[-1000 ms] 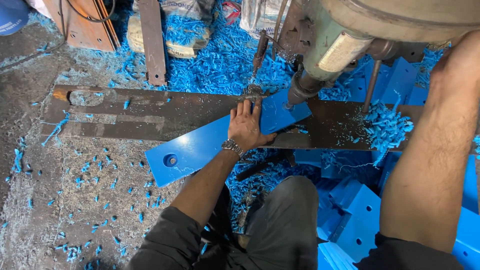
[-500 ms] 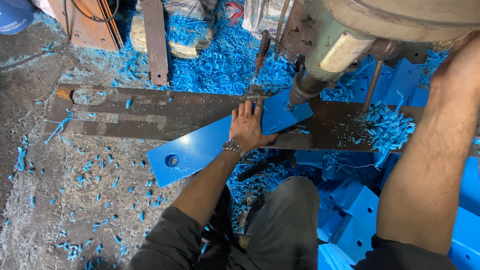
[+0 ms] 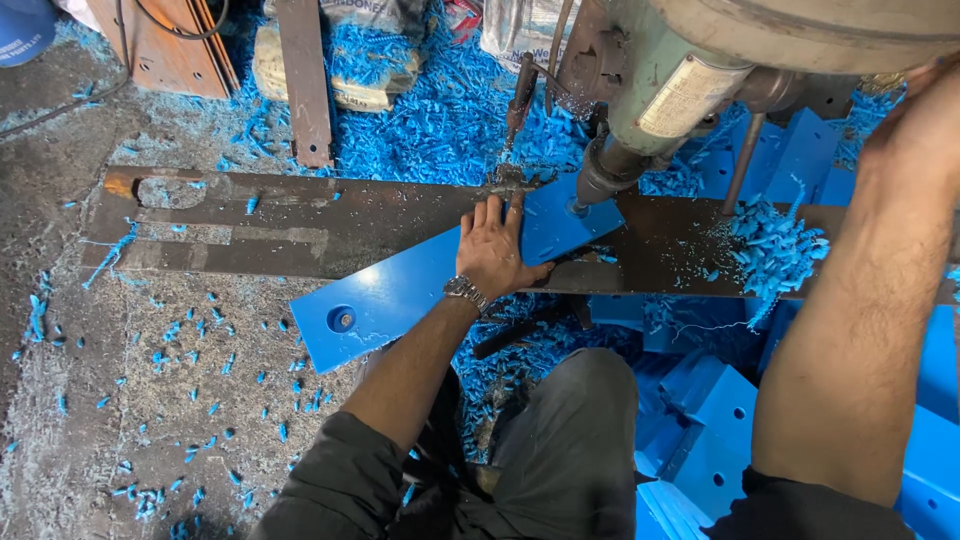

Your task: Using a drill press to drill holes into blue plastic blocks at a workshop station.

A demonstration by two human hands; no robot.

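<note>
My left hand (image 3: pixel 495 252) presses flat, fingers spread, on a long blue plastic bar (image 3: pixel 400 295) that lies slanted across a dark steel bed (image 3: pixel 300 225). The bar has a round hole near its lower left end. Its far end sits under the spindle of a green drill press (image 3: pixel 640 120), whose bit meets the blue surface. My right arm reaches up along the right side; my right hand (image 3: pixel 925 95) is at the frame's top edge beside the machine, and what it grips is hidden.
Blue plastic shavings (image 3: pixel 440 130) cover the floor behind the bed and heap on it at the right (image 3: pixel 775 245). Stacked blue blocks (image 3: pixel 715 420) lie by my knee. A rusty steel post (image 3: pixel 305 80) and wooden boards (image 3: pixel 165 50) stand at the back.
The view has shifted slightly. My left hand stays flat on the blue bar and the bar holds its place under the drill.
</note>
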